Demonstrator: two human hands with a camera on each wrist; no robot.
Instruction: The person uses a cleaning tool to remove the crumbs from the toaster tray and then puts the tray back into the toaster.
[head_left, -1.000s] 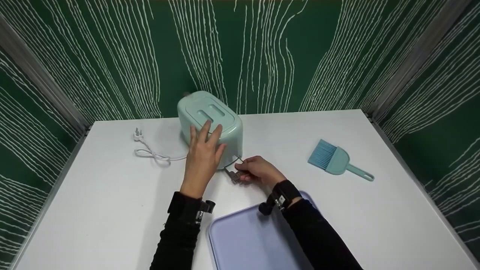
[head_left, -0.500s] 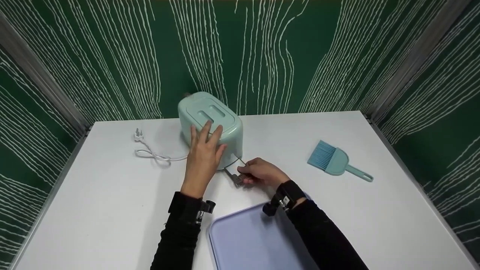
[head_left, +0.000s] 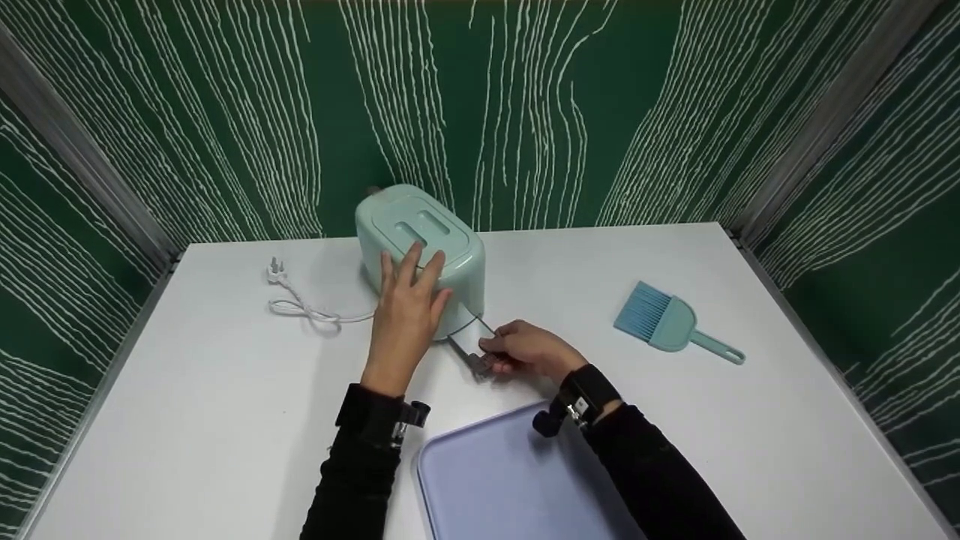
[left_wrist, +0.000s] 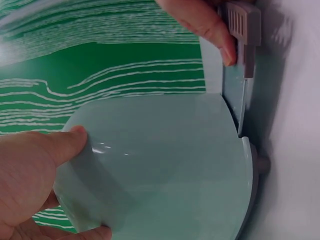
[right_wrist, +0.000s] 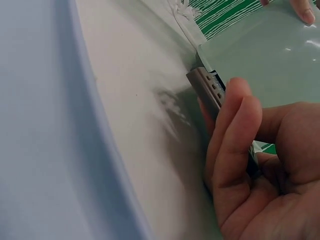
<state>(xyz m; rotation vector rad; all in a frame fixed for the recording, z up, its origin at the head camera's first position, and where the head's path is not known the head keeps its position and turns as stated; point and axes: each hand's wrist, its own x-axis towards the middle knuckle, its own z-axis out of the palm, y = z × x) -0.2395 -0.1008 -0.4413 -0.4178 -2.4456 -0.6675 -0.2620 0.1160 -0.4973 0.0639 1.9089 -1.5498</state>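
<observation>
A mint-green toaster (head_left: pixel 463 274), its lid marked by two long recesses, stands at the back of the white table. My left hand (head_left: pixel 401 326) rests on its near end, fingers spread over the lid's edge and thumb lower on the side. At the toaster's base, a thin crumb tray with a grey-brown slotted handle (left_wrist: pixel 244 25) sticks partly out. My right hand (head_left: pixel 536 349) pinches this tray by the handle, thumb on top and fingers curled beneath. In the right wrist view the fingers hide much of the handle (right_wrist: pixel 206 92).
A lilac serving tray (head_left: pixel 487 469) lies at the front, under the right forearm. Off to the right is a teal hand brush (head_left: pixel 671 322). The toaster's white cord and plug (head_left: pixel 277 271) lie to its left. A green patterned wall (head_left: pixel 525 112) rises behind the table.
My right hand has drawn the crumb tray a little farther out of the toaster, toward the front right. The left hand and toaster have stayed in place.
</observation>
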